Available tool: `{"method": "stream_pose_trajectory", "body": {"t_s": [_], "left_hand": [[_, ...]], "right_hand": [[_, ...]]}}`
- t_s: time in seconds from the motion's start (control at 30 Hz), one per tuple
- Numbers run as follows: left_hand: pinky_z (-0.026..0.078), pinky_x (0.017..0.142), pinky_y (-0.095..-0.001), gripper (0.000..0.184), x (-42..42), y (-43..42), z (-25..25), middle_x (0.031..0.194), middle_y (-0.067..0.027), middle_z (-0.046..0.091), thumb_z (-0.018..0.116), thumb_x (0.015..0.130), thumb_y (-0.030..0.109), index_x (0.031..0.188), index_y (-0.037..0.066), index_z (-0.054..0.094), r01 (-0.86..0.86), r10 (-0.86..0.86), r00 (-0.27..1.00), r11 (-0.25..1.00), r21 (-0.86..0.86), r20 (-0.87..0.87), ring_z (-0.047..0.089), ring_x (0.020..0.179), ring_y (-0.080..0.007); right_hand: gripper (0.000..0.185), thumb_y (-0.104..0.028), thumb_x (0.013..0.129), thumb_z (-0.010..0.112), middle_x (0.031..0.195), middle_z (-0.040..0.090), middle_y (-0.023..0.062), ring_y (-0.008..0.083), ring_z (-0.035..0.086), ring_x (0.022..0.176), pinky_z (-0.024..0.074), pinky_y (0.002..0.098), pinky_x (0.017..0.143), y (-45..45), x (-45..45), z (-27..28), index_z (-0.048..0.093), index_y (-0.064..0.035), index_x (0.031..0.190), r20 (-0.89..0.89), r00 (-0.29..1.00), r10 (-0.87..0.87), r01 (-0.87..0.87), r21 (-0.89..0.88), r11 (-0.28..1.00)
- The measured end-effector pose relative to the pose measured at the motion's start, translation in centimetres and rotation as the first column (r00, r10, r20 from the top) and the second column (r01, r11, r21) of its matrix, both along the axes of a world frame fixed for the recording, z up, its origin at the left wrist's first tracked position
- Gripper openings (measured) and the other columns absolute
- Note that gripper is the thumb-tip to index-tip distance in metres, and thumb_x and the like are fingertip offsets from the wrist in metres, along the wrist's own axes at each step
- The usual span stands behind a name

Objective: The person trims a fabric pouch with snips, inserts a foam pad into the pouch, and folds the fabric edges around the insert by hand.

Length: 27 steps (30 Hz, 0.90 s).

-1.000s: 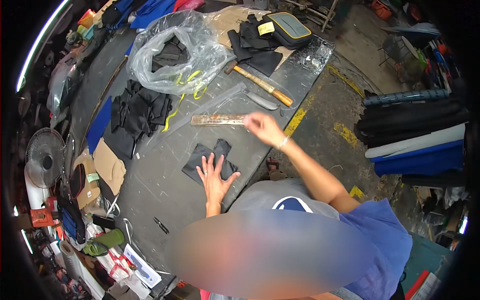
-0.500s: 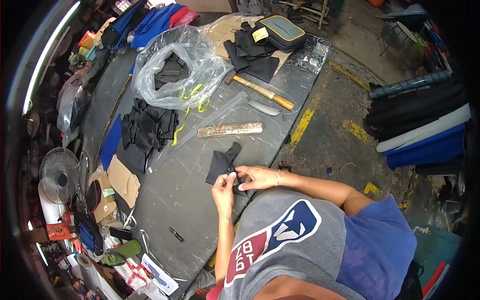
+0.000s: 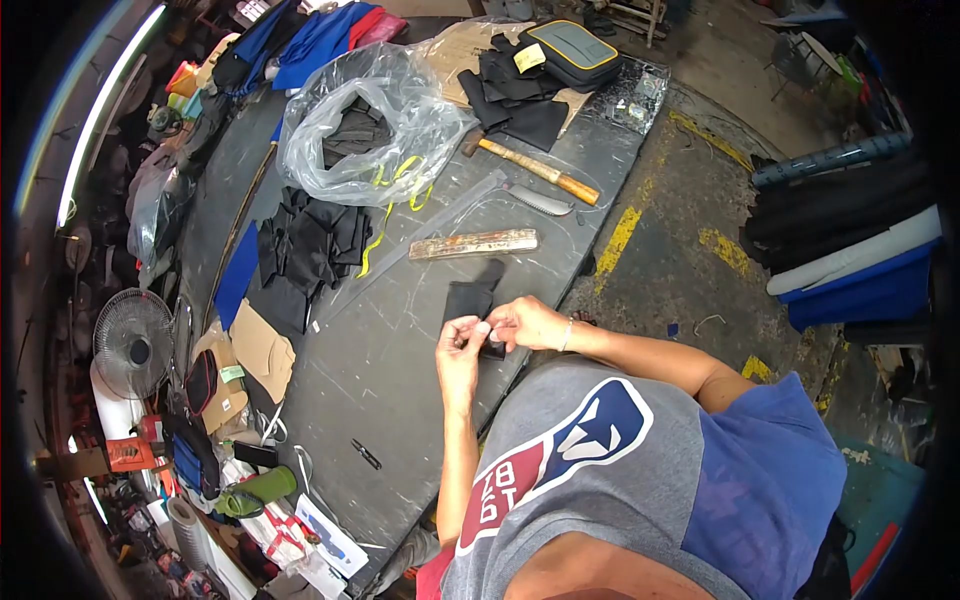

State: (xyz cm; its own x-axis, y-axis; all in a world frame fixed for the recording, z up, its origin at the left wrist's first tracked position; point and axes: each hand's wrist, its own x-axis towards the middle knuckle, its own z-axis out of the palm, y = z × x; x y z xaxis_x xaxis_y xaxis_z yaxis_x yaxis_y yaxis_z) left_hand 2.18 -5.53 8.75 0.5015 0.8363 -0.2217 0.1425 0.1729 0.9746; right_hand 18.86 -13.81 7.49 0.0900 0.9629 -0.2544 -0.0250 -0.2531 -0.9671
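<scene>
A folded black fabric piece (image 3: 468, 298) lies on the dark table near its front edge, partly covered by my hands. My left hand (image 3: 462, 358) is closed in a pinch on its near part, thumb against the fingers. Right beside it, my right hand (image 3: 528, 325) is closed too, its thumb and fingertips meeting at the same cloth. The fingertips of both hands nearly touch, and anything small between them is too small to make out. Just beyond the fabric lies a worn, whitish flat bar (image 3: 474, 244).
A hammer (image 3: 540, 172) and a curved blade (image 3: 542, 201) lie farther back. Around them are a clear plastic bag (image 3: 400, 105), black fabric pieces (image 3: 300, 245) and a black-grey case (image 3: 570, 55). A small black tool (image 3: 366, 454) lies at left, near a fan (image 3: 135, 343).
My right hand's fingers have closed from a spread pose into a pinch next to my left hand. The fabric has turned slightly, and the whole view has shifted a little.
</scene>
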Motion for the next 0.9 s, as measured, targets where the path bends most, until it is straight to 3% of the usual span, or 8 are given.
{"method": "stream_pose_trajectory", "body": {"t_s": [0.1,0.23,0.37,0.43,0.6,0.73,0.83,0.9], "left_hand": [[0.053,0.081,-0.0256,0.031,0.3,-0.8,0.1,0.098,-0.0045,0.069,0.080,0.090,0.012,0.114,0.000,0.065,0.029,-0.027,0.997,0.999,0.024,-0.069,0.064,0.088,-0.0102],[0.054,0.081,-0.0260,0.038,-0.1,-1.6,-0.2,0.100,-0.0073,0.070,0.084,0.087,0.013,0.115,-0.004,0.065,0.026,-0.029,0.993,0.999,-0.032,-0.113,0.064,0.090,-0.0111],[0.054,0.073,-0.0243,0.030,-0.9,-1.9,-1.2,0.093,-0.0065,0.072,0.080,0.090,0.011,0.112,-0.004,0.066,0.025,-0.032,0.999,0.988,-0.155,-0.042,0.066,0.082,-0.0093],[0.054,0.071,-0.0238,0.024,-1.2,-2.0,-1.4,0.090,-0.0055,0.073,0.077,0.092,0.010,0.111,-0.003,0.067,-0.006,0.016,0.999,0.963,-0.269,0.034,0.066,0.080,-0.0090],[0.052,0.063,-0.0218,0.021,-1.9,-1.8,-1.0,0.091,-0.0057,0.073,0.073,0.095,0.007,0.112,-0.005,0.068,-0.034,0.037,0.999,0.981,-0.191,0.012,0.066,0.075,-0.0098],[0.050,0.056,-0.0210,0.014,-2.1,-1.9,-0.8,0.089,-0.0049,0.072,0.068,0.096,0.005,0.108,-0.002,0.069,-0.071,0.075,0.997,0.983,-0.170,0.018,0.064,0.072,-0.0081],[0.043,0.048,-0.0195,0.008,-2.7,-1.7,-1.6,0.088,-0.0020,0.070,0.066,0.097,0.007,0.103,0.003,0.069,-0.101,0.098,0.995,0.969,-0.223,-0.028,0.061,0.069,-0.0058],[0.035,0.042,-0.0192,0.010,-2.2,-1.8,-0.1,0.082,0.0024,0.065,0.066,0.099,0.015,0.104,0.007,0.066,-0.102,0.083,0.992,0.972,-0.213,-0.097,0.054,0.061,-0.0033]], "right_hand": [[0.021,-0.005,0.088,0.075,0.089,0.076,0.0086,0.0127,0.069,0.066,0.0575,0.0295,0.061,0.3,0.1,-1.6,0.073,-0.0005,0.108,-0.184,0.983,-0.013,0.013,-0.002,1.000],[0.025,-0.010,0.078,0.086,0.077,0.073,0.0040,0.0098,0.065,0.064,0.0538,0.0274,0.057,-0.4,0.3,-1.2,0.072,-0.0009,0.096,-0.007,1.000,0.006,-0.006,-0.058,0.998],[0.027,-0.013,0.074,0.090,0.070,0.068,0.0017,0.0093,0.063,0.061,0.0468,0.0246,0.052,-0.6,-0.4,-2.3,0.068,-0.0036,0.087,0.014,1.000,0.014,-0.014,0.008,1.000],[0.029,-0.016,0.076,0.090,0.070,0.066,0.0013,0.0088,0.060,0.060,0.0457,0.0243,0.052,-0.5,-0.2,-2.9,0.067,-0.0049,0.088,-0.181,0.982,0.055,-0.054,0.011,0.998],[0.026,-0.021,0.087,0.085,0.074,0.060,-0.0049,0.0035,0.056,0.062,0.0451,0.0204,0.054,-0.4,0.5,-2.1,0.061,-0.0112,0.090,-0.403,0.915,0.008,-0.020,-0.025,0.999],[0.025,-0.020,0.090,0.081,0.076,0.060,-0.0046,0.0045,0.053,0.065,0.0442,0.0209,0.059,0.0,0.5,-1.5,0.058,-0.0113,0.092,-0.662,0.743,-0.097,0.084,-0.052,0.995],[0.022,-0.014,0.089,0.079,0.075,0.059,-0.0048,0.0053,0.053,0.065,0.0448,0.0228,0.059,0.5,0.6,-1.0,0.058,-0.0097,0.092,-0.389,0.920,0.042,-0.009,0.087,0.996],[0.018,-0.009,0.083,0.075,0.073,0.059,0.0001,0.0115,0.058,0.067,0.0486,0.0314,0.061,0.5,-0.1,0.4,0.058,-0.0054,0.088,0.037,0.998,0.059,-0.064,0.170,0.983]]}}
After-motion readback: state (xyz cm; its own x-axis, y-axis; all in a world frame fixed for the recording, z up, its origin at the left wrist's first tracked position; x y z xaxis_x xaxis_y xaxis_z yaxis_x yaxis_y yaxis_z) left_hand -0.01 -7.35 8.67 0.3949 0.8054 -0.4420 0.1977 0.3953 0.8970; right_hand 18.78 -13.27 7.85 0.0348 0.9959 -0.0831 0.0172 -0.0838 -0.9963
